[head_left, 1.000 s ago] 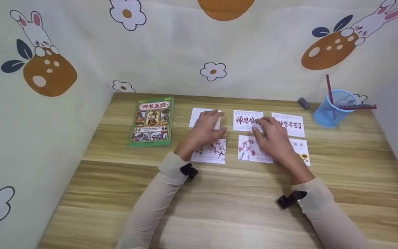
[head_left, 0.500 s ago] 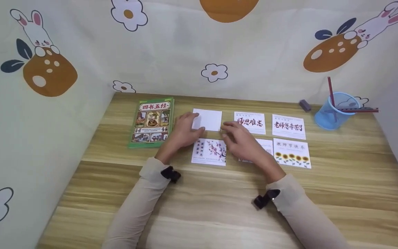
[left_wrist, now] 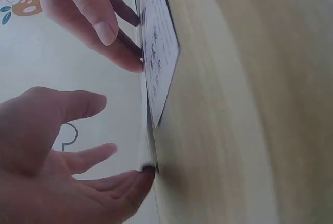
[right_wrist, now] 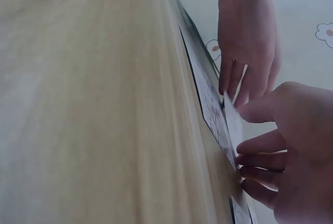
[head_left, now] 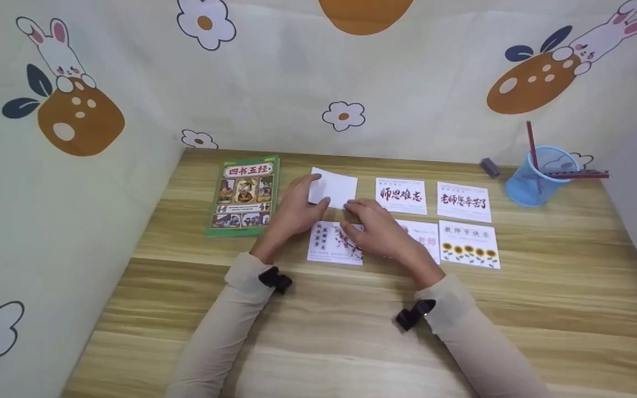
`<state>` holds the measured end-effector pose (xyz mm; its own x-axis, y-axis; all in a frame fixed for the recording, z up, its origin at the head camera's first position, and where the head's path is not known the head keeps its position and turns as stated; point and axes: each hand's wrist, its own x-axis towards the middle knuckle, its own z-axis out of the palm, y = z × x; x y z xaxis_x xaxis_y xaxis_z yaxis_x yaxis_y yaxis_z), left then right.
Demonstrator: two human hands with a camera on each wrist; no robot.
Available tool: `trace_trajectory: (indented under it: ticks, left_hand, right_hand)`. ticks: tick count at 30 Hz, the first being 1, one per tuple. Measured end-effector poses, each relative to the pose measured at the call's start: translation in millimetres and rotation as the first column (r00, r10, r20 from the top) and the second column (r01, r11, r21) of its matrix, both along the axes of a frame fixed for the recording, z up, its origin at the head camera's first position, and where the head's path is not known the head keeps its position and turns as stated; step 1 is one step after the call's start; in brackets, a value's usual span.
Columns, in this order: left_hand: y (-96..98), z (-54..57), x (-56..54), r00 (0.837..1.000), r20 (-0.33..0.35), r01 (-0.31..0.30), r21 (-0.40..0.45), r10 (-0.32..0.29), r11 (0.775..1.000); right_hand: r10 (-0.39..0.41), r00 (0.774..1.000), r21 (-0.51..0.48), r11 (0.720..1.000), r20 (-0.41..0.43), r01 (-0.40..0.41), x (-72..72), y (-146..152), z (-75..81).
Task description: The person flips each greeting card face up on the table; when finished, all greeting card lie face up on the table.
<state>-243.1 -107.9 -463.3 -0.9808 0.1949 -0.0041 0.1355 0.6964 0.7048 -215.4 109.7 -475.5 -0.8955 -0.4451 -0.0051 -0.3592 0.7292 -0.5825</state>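
Note:
A blank white card (head_left: 334,189) lies in the back row of cards, its far left corner slightly raised. My left hand (head_left: 295,209) is at its left side, the fingertips touching that edge and the thumb apart from them in the left wrist view. My right hand (head_left: 380,229) reaches the card's near right corner with its fingertips, over a plum-blossom card (head_left: 323,251) and a pink-flower card (head_left: 430,235), both partly hidden. In the right wrist view, the right thumb (right_wrist: 257,110) is spread from the other fingers, beside the white card (right_wrist: 232,117).
Two cards with red lettering, one at left (head_left: 401,196) and one at right (head_left: 464,202), lie right of the blank card. A sunflower card (head_left: 469,245) is in front. A green book (head_left: 243,196) stands left; an eraser (head_left: 490,167) and a blue pencil cup (head_left: 534,185) are right.
Both hands have moved left, the right one off the lettered cards to the blank card. The left hand slid from over the blank card to its left edge, and the card's far left corner has risen.

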Motion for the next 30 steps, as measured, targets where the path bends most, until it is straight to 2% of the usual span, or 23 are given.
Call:
trace_trajectory:
  ticks: [4,9,12,14,18,20,22,24,28,29,30]
  left_hand:
    - [-0.6,0.4,-1.8,0.994,-0.108,-0.005,0.103,0.016,0.995]
    - [4.8,3.2,-0.7,0.987,-0.159,0.034,0.236,0.004,0.971]
    - [7.7,4.2,0.1,0.984,-0.172,0.104,0.307,-0.053,0.946]
    - [9.3,3.6,0.7,0.980,-0.167,0.163,0.352,-0.110,0.922]
    - [12.6,0.4,1.8,0.967,-0.103,0.254,0.429,-0.232,0.867]
    - [13.9,-0.6,2.5,0.959,-0.059,0.275,0.444,-0.278,0.853]
    - [13.8,-1.5,2.8,0.951,-0.026,0.289,0.423,-0.307,0.859]
    - [12.2,-2.0,2.7,0.948,-0.006,0.298,0.373,-0.319,0.879]
    - [5.7,-3.2,0.9,0.946,-0.014,0.320,0.208,-0.324,0.924]
    - [4.0,-3.6,0.2,0.945,-0.017,0.325,0.175,-0.327,0.929]
    - [2.4,-3.9,-0.3,0.943,-0.022,0.333,0.142,-0.333,0.932]
  right_hand:
    - [0.008,0.999,-0.031,0.999,-0.031,-0.009,-1.9,1,-3.9]
    - [0.012,0.999,-0.051,0.999,-0.043,-0.015,-0.2,2,-3.7]
    - [-0.001,1.000,-0.083,0.997,-0.011,0.000,0.5,3,-1.9]
    - [-0.006,1.000,-0.117,0.993,-0.001,0.006,0.5,4,-1.4]
    - [-0.017,1.000,-0.203,0.979,0.002,0.017,-1.2,4,-1.9]
    - [-0.031,1.000,-0.263,0.964,0.001,0.030,-2.5,4,-2.2]
    - [-0.064,0.998,-0.323,0.945,-0.017,0.055,-4.5,3,-2.4]
    - [-0.092,0.996,-0.411,0.908,-0.004,0.082,-5.9,2,-1.8]
    - [-0.173,0.985,-0.541,0.826,0.024,0.158,-7.3,1,0.8]
    - [-0.187,0.982,-0.558,0.812,0.032,0.173,-7.3,2,1.5]
    - [-0.209,0.978,-0.554,0.811,0.025,0.187,-7.6,2,1.7]
